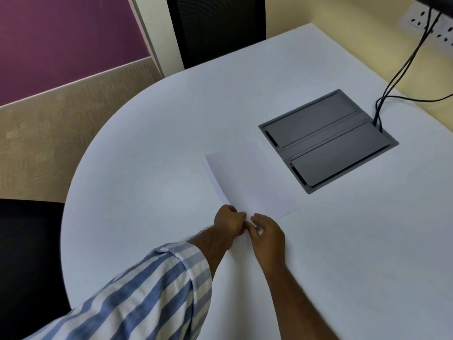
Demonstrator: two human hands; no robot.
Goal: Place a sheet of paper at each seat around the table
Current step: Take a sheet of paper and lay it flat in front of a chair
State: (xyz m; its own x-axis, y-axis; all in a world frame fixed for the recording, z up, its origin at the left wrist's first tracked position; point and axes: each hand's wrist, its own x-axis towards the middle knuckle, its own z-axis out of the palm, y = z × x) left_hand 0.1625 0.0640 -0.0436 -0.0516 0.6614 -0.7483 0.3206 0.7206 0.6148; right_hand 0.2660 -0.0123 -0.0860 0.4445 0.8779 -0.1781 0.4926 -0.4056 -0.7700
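Note:
A small stack of white paper sheets (247,177) lies in the middle of the white table (137,168), its near edge slightly fanned. My left hand (229,223), in a blue-and-white striped sleeve, pinches the stack's near edge. My right hand (267,233) sits right beside it, fingers closed on the same edge. Both hands touch each other at the paper's near corner. Whether a single sheet is separated from the stack cannot be made out.
A dark grey cable box (328,141) with two flaps is set into the table, right of the paper, with black cables (402,67) running up from it. One black chair (215,25) stands at the far side, another (27,261) at the left.

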